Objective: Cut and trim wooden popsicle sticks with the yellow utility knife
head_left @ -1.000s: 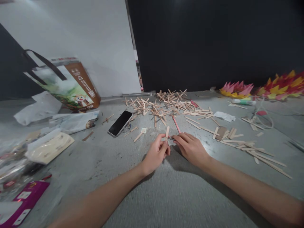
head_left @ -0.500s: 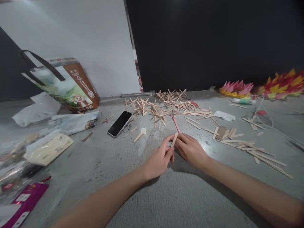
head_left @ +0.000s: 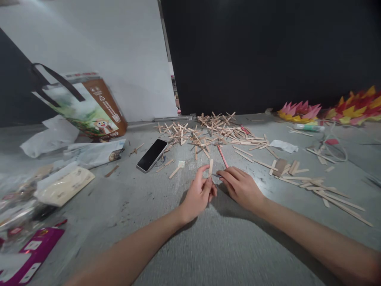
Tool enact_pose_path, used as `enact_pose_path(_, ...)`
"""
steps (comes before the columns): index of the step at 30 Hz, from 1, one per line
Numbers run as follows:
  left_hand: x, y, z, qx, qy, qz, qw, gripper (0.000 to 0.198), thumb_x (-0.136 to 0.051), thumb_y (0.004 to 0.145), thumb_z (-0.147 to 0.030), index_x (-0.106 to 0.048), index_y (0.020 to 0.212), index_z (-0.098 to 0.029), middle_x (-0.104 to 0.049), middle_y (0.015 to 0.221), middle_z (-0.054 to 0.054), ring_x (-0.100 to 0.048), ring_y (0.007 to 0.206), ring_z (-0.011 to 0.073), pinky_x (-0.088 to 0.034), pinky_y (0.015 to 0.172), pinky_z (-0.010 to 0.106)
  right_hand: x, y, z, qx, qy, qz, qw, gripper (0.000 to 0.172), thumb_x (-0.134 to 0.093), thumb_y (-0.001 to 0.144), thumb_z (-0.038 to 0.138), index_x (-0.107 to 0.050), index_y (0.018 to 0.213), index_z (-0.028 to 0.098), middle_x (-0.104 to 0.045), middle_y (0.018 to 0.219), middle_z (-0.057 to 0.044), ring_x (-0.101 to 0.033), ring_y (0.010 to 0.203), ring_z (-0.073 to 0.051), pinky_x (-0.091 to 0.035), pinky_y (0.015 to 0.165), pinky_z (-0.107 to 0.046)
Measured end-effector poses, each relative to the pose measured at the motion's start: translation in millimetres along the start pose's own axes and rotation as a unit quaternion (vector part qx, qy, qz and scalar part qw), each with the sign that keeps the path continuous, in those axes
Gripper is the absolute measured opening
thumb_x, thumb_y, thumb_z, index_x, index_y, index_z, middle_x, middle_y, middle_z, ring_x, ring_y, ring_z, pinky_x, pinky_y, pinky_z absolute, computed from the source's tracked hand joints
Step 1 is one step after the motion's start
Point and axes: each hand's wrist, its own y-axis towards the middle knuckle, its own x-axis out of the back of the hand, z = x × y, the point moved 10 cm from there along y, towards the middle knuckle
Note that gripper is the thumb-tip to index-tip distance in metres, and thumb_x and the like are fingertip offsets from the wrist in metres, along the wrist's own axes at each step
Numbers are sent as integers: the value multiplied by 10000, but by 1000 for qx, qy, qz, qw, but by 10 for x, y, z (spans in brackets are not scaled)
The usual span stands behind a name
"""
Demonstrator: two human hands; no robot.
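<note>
My left hand (head_left: 200,195) grips a flat wooden craft stick (head_left: 211,167), which stands nearly upright between thumb and fingers. To its right, my right hand (head_left: 242,186) is closed with fingertips together on a thin dark pointed tool (head_left: 217,175). The tool's tip points left at the stick; most of it is hidden by the fingers, so its kind is unclear. A red-and-white patterned rod (head_left: 222,156) reaches away from just behind my right fingers. Whether those fingers touch it, I cannot tell.
Beyond my hands lies a heap of craft sticks (head_left: 205,133), with more sticks (head_left: 315,184) at right. A phone (head_left: 152,155), a shopping bag (head_left: 89,105) and plastic packets (head_left: 64,184) are leftward. Pink-and-yellow paper petals (head_left: 299,112) and a glue tube (head_left: 309,127) sit back right.
My hands have drawn slightly apart. The stick in my left hand has turned more upright and moved left, and the dark tip at my right fingers now shows.
</note>
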Motion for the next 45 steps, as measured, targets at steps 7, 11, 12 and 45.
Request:
enact_pose_path(7,-27,-5,-21,-5,-1,15,1000,553,-457,1065,-575,-361,1453,-192,-575,704,-54,-487,526,103,-393,528,229,21,18,24,7,-11,-4,1000,232,-433,1102,222,-619,1236,188,-686,991,-104,-653,934,-248,-528,798,-382)
enact_pose_path(11,-18,-5,-10,-5,0,13,1000,561,-449,1067,-579,-358,1462,-192,-578,705,-54,-487,522,100,-399,538,229,7,18,29,13,-18,0,1000,229,-437,1102,223,-619,1232,172,-684,993,-106,-643,934,-250,-527,797,-383)
enact_pose_path(12,-17,-5,-8,-6,2,12,1000,563,-445,1068,-580,-359,1465,-190,-578,702,-53,-485,521,99,-397,535,227,1,17,25,12,-17,3,1000,229,-440,1101,223,-618,1235,172,-685,996,-106,-642,940,-251,-528,803,-384)
enact_pose_path(45,41,22,-26,-7,-59,2,998,619,-519,1059,-538,-312,1543,-212,-588,689,-60,-455,489,85,-377,510,216,8,32,-52,-12,-54,-1,998,206,-449,1104,221,-613,1218,174,-689,995,-98,-649,930,-247,-505,799,-369)
